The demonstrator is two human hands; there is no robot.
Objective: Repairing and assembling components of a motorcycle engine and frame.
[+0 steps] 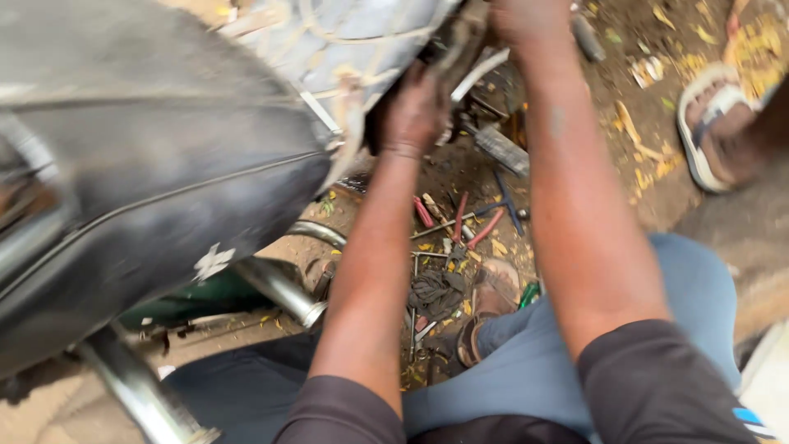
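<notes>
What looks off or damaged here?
The seat edge is torn and frayed near the left hand. Pliers and a rag lie loose on the dirt, right beside the person's foot.

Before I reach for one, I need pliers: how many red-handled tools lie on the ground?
2. One red-handled tool lies just right of the left forearm; a pair of red-handled pliers lies further right, near the sandalled foot. More may be hidden under the arms.

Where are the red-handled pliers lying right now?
In the head view, the red-handled pliers lie on the dirt ground between the person's two forearms, just above the dark rag and the person's sandalled foot.
</notes>
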